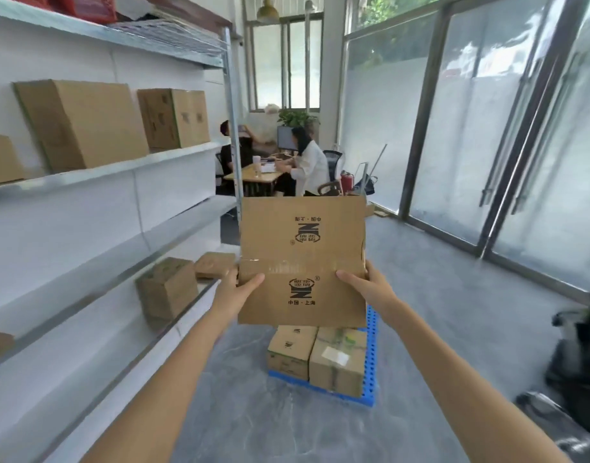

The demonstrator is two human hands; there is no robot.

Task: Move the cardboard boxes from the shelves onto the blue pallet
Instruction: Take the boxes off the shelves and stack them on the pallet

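Between metal shelves on the left and tall glass doors on the right, a person stands on a grey floor with both bare arms stretched forward. The two hands hold a cardboard box in the air at arm's length. The left hand grips the box's left edge, its thumb lying across the top face and its fingers curled out of sight behind. The right hand grips the right edge the same way. A strip of clear tape and a black printed logo cross the box's top.

Below and beyond the held box, a blue pallet lies on the floor, partly hidden by it. Two taped boxes sit side by side on the pallet, touching.

On the middle shelf stand a large brown box and a narrower box, slightly apart. On the lower shelf a small box stands near a flat box.

Far behind, two people sit at a desk near a window.
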